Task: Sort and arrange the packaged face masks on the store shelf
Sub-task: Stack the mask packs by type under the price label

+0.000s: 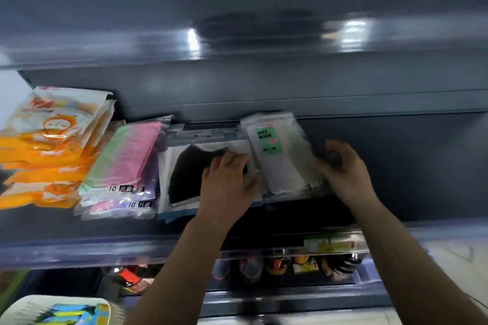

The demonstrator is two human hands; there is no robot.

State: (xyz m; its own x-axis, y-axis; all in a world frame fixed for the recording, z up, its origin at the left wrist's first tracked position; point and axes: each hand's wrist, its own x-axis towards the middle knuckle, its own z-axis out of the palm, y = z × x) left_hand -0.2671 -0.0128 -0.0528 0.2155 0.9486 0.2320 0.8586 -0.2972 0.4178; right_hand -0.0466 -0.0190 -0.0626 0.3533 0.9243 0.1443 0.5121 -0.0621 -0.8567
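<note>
On the dark shelf (396,166) lie several piles of packaged masks. Orange packs (50,145) are stacked at the far left, beside pink, green and purple packs (124,163). A clear pack with a black mask (187,174) lies in the middle. To its right is a pile of white packs with a green "FACE MASK" label (280,155). My left hand (227,182) rests with its fingers on the black mask pack and the left edge of the white pile. My right hand (343,169) is curled against the white pile's right edge.
The shelf above (237,21) is glossy and bare in view. A price strip (332,243) runs along the shelf's front edge. Small bottles (290,266) stand on the shelf below. A pale basket with coloured packs (58,311) sits at the bottom left.
</note>
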